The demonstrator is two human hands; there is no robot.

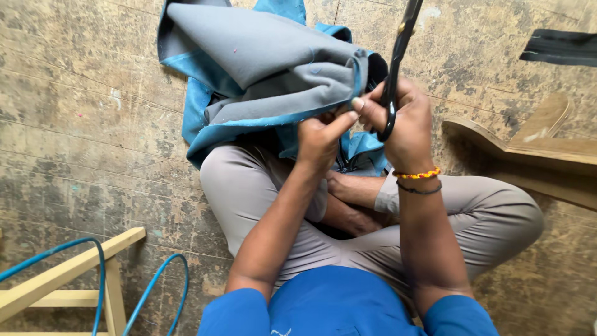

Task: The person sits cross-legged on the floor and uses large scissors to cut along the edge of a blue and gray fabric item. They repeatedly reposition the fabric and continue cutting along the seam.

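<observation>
Sitting cross-legged on a worn wooden floor (74, 124), a person in a blue shirt (336, 305) and grey trousers (249, 186) works over a bundle of cloth. Left hand (320, 140) is closed, pinching the edge of the grey and blue fabric (261, 62) between thumb and fingers, right at the folded hem near the bundle's lower right corner. Right hand (404, 124) is closed too, wrapped around the handle loop of black scissors (398, 50); the blades run up and out of the top of the frame, so the tips can't be seen. Whether the blades are apart or together, cannot tell. Both hands sit just beside each other, thumbs nearly touching, with the fabric edge between them. Right wrist wears a yellow and red beaded bracelet (418, 175) and a thin dark band (420, 190) just below it.

The fabric rests on the person's lap and spills onto the floor ahead of the knees, grey side up with blue trim along the edges. Bare feet are tucked under the legs, partly hidden by the forearms.

Lower left: a pale wooden stool frame (68, 270) with a blue cable (158, 280) looping beside it. Right side: a curved wooden piece (535, 146) on the floor. Top right corner: a strip of black cloth (559, 48), well apart from the hands.
</observation>
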